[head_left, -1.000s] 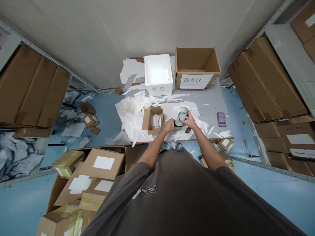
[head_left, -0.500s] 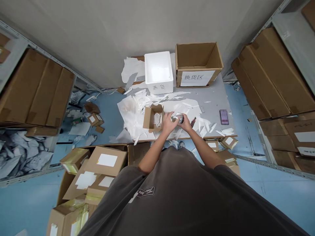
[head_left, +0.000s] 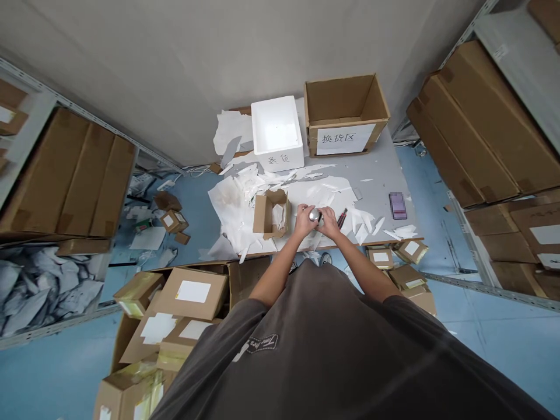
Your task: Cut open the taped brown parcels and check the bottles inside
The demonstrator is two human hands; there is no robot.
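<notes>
Over the front part of the table, my left hand (head_left: 304,221) is closed around a small shiny silver object with a rounded end (head_left: 314,214). Its exact kind is too small to tell. From the other side my right hand (head_left: 329,223) closes on it too, at a dark part near the fingers. Left of my hands stands a small open cardboard box (head_left: 259,214) with crumpled white paper (head_left: 278,216) inside. A red and black pen-like tool (head_left: 342,218) lies just right of my right hand.
White paper scraps (head_left: 231,192) cover much of the grey table (head_left: 380,169). At the back stand a white foam box (head_left: 284,160) and an open carton (head_left: 312,140). A purple item (head_left: 398,205) lies right. Parcels (head_left: 192,291) fill a large carton below left; loaded shelves flank both sides.
The silver object has turned in my hands: its round, ring-like outline now shows as a smaller domed end. Both hands have stayed closed on it, and the head view has shifted slightly.
</notes>
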